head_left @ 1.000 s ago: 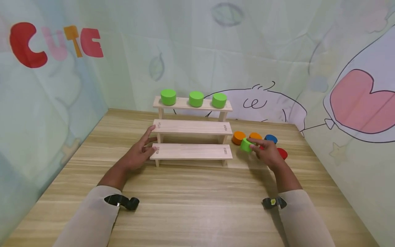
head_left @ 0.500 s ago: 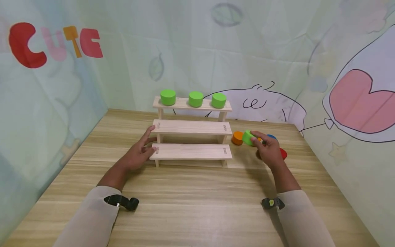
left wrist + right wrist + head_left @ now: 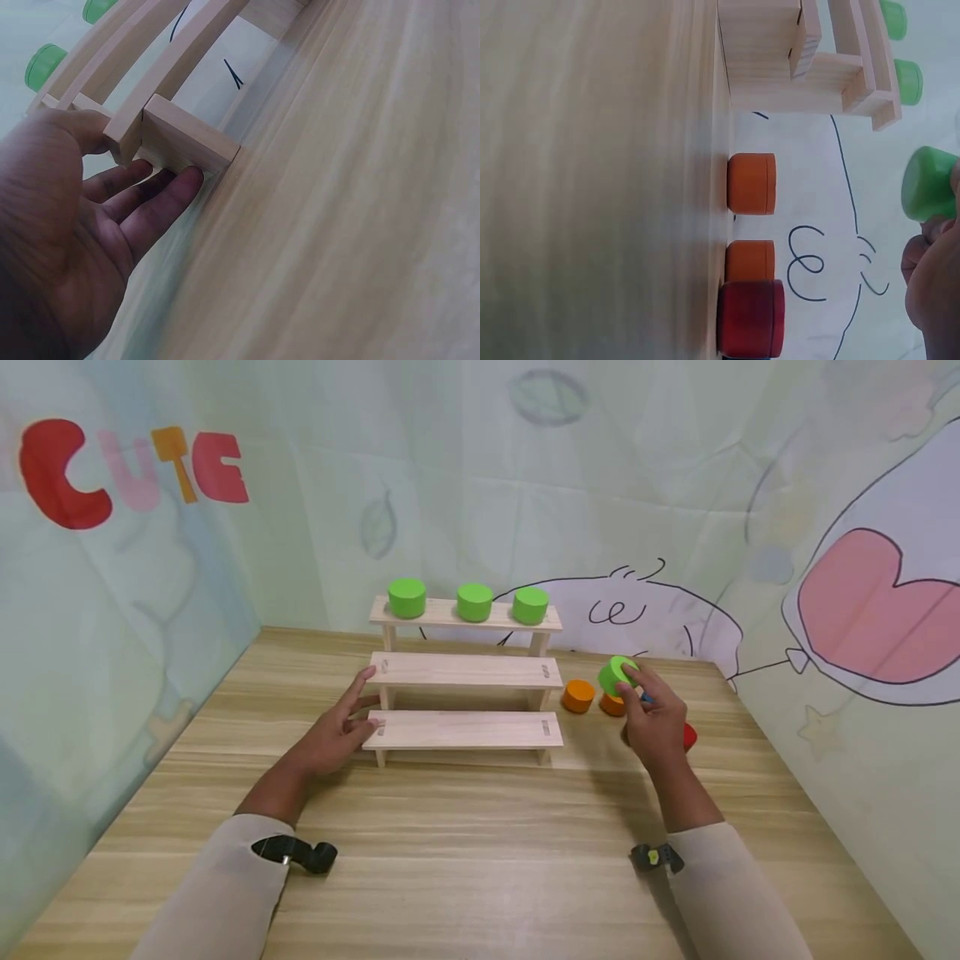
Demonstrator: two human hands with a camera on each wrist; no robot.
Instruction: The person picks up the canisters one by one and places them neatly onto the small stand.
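A three-tier wooden stand [image 3: 465, 729] stands mid-table, with three green round blocks [image 3: 475, 602] in a row on its top shelf. My left hand [image 3: 330, 739] holds its left end. In the left wrist view the thumb lies over the end of a shelf and the other fingers sit against the side panel [image 3: 187, 135]. My right hand [image 3: 656, 714] pinches another green round block [image 3: 617, 676] between thumb and fingers, raised and tilted above the table. In the right wrist view this green block [image 3: 926, 184] is well apart from the stand.
Two orange round blocks [image 3: 578, 696] lie to the right of the stand. A red block [image 3: 689, 737] and a blue block [image 3: 647, 697] are partly hidden behind my right hand. Printed cloth walls [image 3: 315, 527] border the table [image 3: 465, 860] at its back and sides.
My right hand has lifted the green block up off the low area beside the orange blocks and moved it slightly right, tilting it. My left hand stays at the stand.
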